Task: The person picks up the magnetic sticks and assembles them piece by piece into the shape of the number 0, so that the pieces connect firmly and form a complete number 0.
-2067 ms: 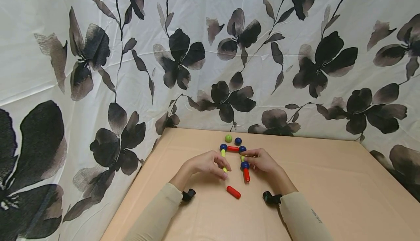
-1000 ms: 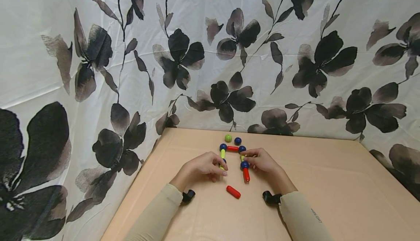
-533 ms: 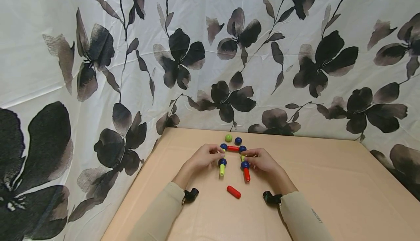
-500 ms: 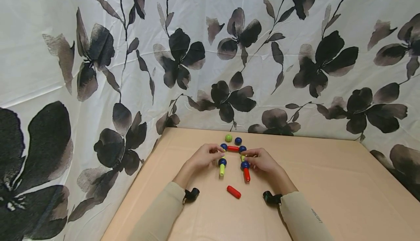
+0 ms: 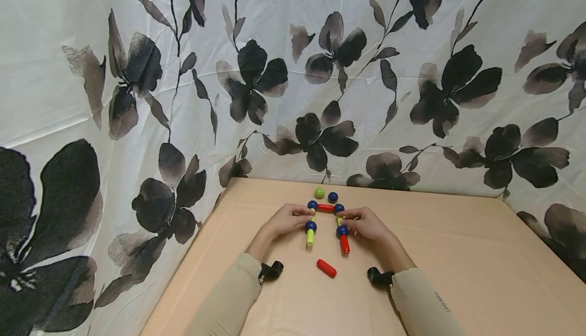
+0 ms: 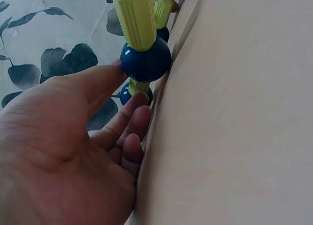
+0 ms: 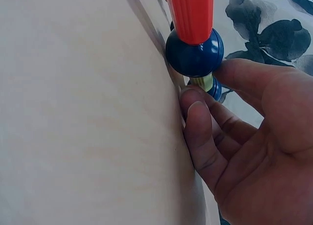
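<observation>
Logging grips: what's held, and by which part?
The ball-and-rod frame; left hand and right hand each pinch a yellow-green rod between blue balls.

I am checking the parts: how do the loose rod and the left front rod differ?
The loose rod is red, the left front rod yellow-green. The loose rod lies apart; the left front rod joins a blue ball. Both are straight and elongated.

The cloth (image 5: pixel 293 84) is printed with black and brownish-grey flowers (image 5: pixel 352 46) on white, the bench (image 5: pixel 458 254) coloured tan. Red rods (image 5: pixel 326 268), yellow-green rods (image 5: pixel 310 238), dark blue balls (image 5: pixel 332 197) and one lime-green ball (image 5: pixel 319 192) are seen; the sleeves (image 5: pixel 229 295) are coloured beige.
</observation>
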